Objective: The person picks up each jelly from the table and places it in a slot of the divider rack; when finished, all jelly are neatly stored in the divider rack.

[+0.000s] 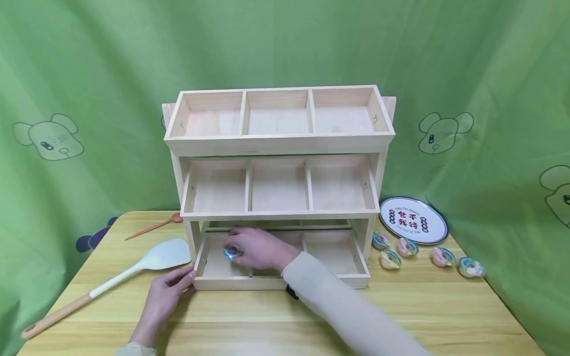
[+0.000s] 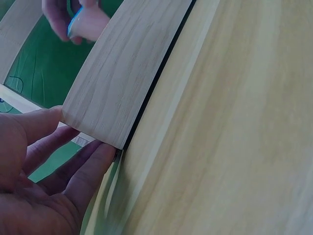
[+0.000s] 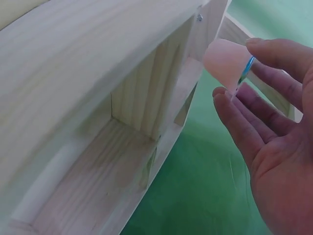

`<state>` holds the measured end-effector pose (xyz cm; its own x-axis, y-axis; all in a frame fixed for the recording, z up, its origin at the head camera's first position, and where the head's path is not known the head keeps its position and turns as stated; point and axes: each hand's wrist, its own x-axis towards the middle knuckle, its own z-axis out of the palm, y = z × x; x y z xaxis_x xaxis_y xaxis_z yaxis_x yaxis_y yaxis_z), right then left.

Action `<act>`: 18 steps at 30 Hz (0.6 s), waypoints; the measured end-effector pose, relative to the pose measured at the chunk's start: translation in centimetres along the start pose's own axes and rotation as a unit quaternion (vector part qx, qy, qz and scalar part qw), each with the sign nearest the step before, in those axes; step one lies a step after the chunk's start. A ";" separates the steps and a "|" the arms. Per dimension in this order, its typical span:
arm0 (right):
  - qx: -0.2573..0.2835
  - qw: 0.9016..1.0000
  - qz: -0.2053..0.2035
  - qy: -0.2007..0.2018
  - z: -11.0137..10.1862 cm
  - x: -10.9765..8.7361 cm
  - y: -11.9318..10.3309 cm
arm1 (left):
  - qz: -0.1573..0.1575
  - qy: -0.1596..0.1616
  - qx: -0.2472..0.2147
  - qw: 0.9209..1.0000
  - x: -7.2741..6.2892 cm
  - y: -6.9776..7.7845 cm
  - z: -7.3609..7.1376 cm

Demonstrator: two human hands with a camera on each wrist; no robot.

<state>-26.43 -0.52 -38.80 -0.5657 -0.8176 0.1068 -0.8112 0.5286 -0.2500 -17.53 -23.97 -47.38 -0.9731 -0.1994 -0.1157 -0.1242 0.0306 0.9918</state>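
A three-tier wooden rack [image 1: 280, 144] with divided trays stands on the table. Over the left compartment of its lowest tray [image 1: 311, 283], my right hand [image 1: 262, 248] pinches a small jelly cup [image 3: 226, 63] between thumb and fingers. The cup is pale pink with a shiny blue-edged lid, tipped on its side in the right wrist view. My left hand [image 1: 166, 299] holds the left front corner of that lowest tray. In the left wrist view its thumb lies at the front board's [image 2: 115, 73] upper corner and a fingertip at the lower one.
Several jelly cups [image 1: 390, 259] lie on the table right of the rack, near an oval plate [image 1: 414, 221] with red lettering. To the left are a white spatula [image 1: 165, 254] with a wooden handle and a small wooden spoon [image 1: 153, 227]. Green curtain [image 1: 276, 44] hangs behind.
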 end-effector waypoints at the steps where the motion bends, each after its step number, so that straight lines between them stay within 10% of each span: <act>1: -0.001 1.000 0.000 -0.003 0.1 0.3 -0.1 | 0.000 -0.001 -0.001 1.000 0.0 0.0 0.0; 18: -0.004 0.999 0.007 -0.047 2.4 4.8 -0.4 | -0.012 -0.002 0.006 1.000 0.0 0.1 -0.2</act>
<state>-28.51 -5.22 -40.51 -0.5600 -0.8284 0.0118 -0.8052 0.5409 -0.2430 -17.54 -24.17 -47.27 -0.9706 -0.1967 -0.1389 -0.1492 0.0384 0.9881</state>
